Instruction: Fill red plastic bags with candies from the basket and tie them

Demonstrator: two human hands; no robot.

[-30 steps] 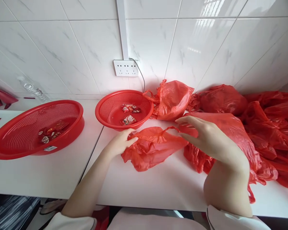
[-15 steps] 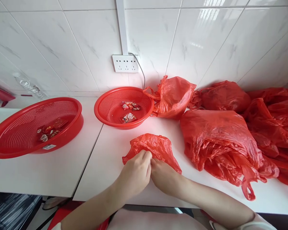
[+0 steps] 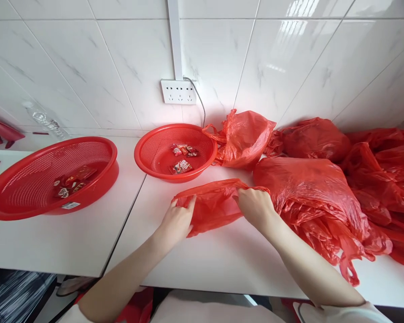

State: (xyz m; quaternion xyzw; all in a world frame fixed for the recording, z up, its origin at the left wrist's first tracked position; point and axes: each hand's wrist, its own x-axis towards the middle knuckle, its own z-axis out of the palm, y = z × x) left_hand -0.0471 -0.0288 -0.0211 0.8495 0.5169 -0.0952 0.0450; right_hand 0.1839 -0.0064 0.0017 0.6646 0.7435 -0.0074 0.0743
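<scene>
I have the left hand [image 3: 178, 220] pinching one side of a thin red bag [image 3: 215, 208] and the right hand [image 3: 256, 206] gripping the other, spreading it between them over the white surface [image 3: 215, 264]. Beyond it, the smaller red basket [image 3: 147, 153] holds a few wrapped packets [image 3: 182, 167]; the larger red basket [image 3: 27, 181], at left, holds a darker cluster [image 3: 74, 181].

With left hand [image 3: 177, 222] and right hand [image 3: 256, 207] bare, the person wears a short white fabric right sleeve [image 3: 345, 312] with thin dark edging, a white fabric left sleeve [image 3: 74, 315] and a pale, seemingly pinkish garment front [image 3: 215, 312].
</scene>
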